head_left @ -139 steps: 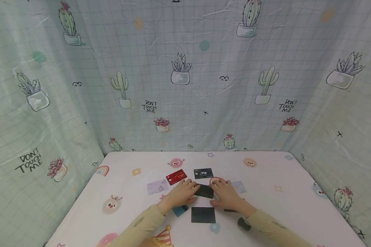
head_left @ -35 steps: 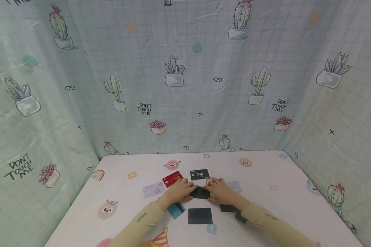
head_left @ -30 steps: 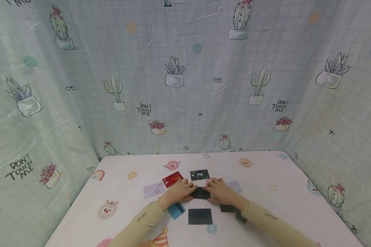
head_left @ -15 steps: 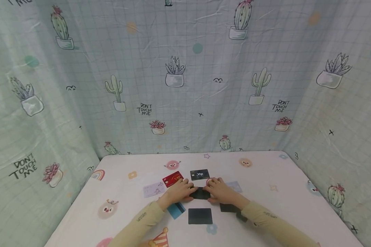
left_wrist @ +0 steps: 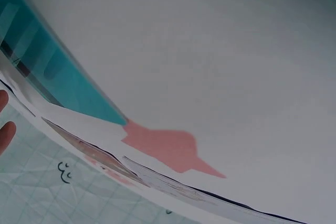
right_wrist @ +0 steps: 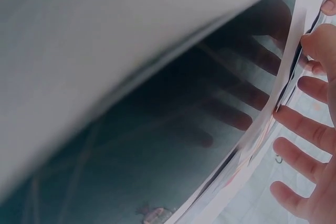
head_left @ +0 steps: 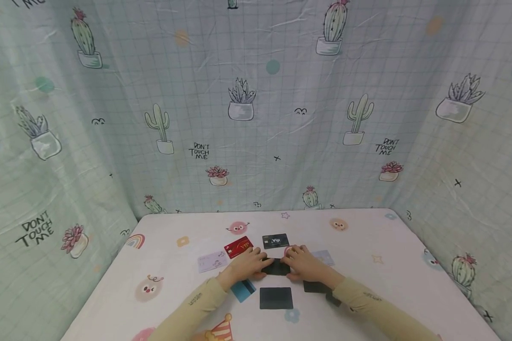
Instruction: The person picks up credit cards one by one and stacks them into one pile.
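Observation:
In the head view my left hand holds the left end of a black card, and my right hand holds its right end. Thumb and fingers of both hands are bent at the card's short sides. The right wrist view has the right hand with its thumb and forefinger at a thin dark edge and the other fingers spread. Just two fingertips show at the left border of the left wrist view. A second black card lies nearer the body, below the held one.
Around the hands lie a red VIP card, a black Vip card, a lilac card, a pale blue card, a blue striped card and a dark card. A small dark object is beside the right sleeve.
Several seconds ago the held black card sat slanted between the hands; now it lies more level and the hands are slightly closer together. Over the last second hands and cards barely move.

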Tool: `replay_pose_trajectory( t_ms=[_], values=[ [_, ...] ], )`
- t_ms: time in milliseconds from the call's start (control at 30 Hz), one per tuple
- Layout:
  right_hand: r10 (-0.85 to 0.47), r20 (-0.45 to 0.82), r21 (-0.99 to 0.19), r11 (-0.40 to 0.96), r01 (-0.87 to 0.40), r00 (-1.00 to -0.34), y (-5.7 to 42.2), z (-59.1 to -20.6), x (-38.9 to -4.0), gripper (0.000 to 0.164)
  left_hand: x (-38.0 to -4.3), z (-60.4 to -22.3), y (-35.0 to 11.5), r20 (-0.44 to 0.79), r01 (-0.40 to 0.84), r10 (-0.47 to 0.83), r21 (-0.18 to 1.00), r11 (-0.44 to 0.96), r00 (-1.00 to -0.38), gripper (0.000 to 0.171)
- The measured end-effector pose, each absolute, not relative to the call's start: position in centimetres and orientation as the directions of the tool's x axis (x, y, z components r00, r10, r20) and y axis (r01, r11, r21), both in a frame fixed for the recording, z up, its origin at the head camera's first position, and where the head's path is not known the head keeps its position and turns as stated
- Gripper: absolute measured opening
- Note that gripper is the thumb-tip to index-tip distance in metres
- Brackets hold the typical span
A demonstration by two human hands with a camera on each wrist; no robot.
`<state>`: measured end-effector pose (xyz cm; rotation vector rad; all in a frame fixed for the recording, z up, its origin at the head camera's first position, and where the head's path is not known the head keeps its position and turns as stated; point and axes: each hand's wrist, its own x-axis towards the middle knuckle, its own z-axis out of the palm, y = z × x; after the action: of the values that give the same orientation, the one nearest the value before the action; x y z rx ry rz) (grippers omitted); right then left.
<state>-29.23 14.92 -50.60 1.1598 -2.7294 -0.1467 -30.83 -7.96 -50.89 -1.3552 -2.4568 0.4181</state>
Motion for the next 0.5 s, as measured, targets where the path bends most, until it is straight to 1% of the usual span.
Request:
replay_pose_trajectory(
  t_ms=[133, 500],
  values=[
    [-0.713, 0.115, 0.141, 0.701, -0.700, -0.691, 14.89, -50.67, -29.27, 0.039, -30.64, -50.68, -8.00, 0.126, 0.761, 0.855, -0.404, 0.507, -0.503, 0.047],
    [-0.709, 0.121, 0.142, 0.705, -0.695, -0.694, 14.98, -50.98, -29.27, 0.040, -30.76, -51.13, -8.12, 0.135, 0.754, 0.862, -0.432, 0.494, -0.488, 0.050]
  ],
)
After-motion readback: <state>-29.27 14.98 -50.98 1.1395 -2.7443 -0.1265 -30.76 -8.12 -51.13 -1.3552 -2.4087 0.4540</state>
